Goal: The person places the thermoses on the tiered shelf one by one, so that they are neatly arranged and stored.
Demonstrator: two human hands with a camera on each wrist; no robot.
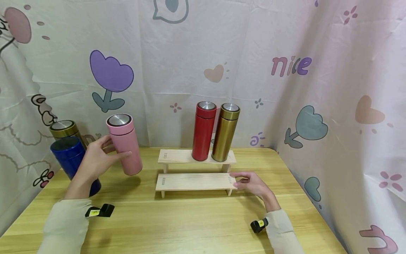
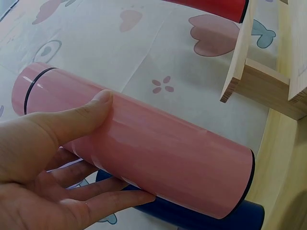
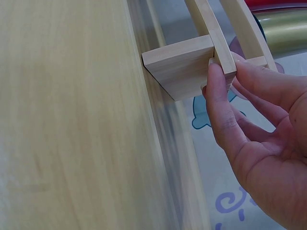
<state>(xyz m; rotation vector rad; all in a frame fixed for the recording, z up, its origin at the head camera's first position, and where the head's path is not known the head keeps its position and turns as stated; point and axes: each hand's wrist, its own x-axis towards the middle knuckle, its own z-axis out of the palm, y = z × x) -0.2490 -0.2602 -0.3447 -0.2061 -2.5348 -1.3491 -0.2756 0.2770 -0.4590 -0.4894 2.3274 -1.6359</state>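
I have the left hand (image 1: 96, 159) curled round the pink flask (image 1: 128, 143). My right hand (image 1: 252, 183) pinches the lower shelf (image 1: 194, 181).

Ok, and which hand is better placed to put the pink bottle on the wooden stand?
Left, most likely. The left hand grips the pink bottle to the left of the wooden stand, while the right hand pinches the right end of the lower shelf and might steady it.
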